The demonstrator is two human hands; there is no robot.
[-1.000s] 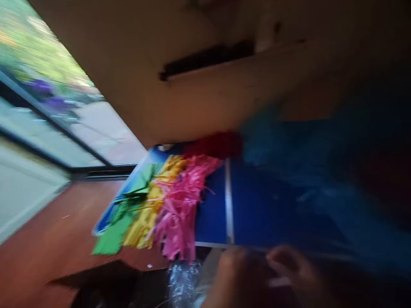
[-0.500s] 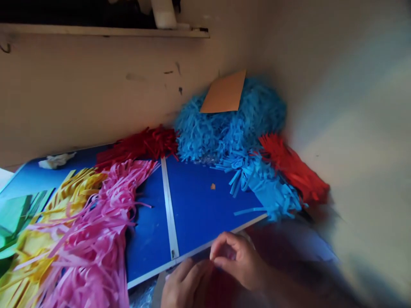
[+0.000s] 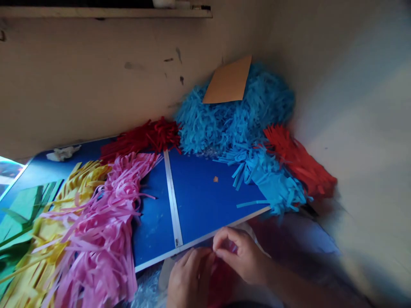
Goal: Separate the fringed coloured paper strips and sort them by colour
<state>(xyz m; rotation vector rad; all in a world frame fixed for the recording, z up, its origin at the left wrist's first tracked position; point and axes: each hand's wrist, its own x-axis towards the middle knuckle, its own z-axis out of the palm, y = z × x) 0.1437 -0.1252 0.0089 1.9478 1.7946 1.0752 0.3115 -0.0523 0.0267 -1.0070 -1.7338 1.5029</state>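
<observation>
Just off the front edge of the blue table [image 3: 208, 205], my left hand [image 3: 189, 273] is closed, its fingers bent together. My right hand [image 3: 242, 256] pinches thumb against forefinger, the fingertips meeting close to those of my left hand. Whatever lies between the fingertips is too small or hidden to make out. Below the hands is a dim red area [image 3: 221, 278], blurred, that I cannot name. Clear crinkled plastic [image 3: 146, 288] shows to the left of my left hand.
Fringed paper strips lie on the table: pink [image 3: 105, 239], yellow [image 3: 48, 244], green [image 3: 22, 209], dark red [image 3: 144, 137], blue [image 3: 272, 179] and red [image 3: 302, 162]. An orange sheet [image 3: 227, 81] rests on a blue shredded heap [image 3: 215, 124]. A shelf [image 3: 105, 13] juts from the wall.
The view has tilted down a little, so the table and paper sit higher. My hands keep nearly the same pose, fingertips still close together.
</observation>
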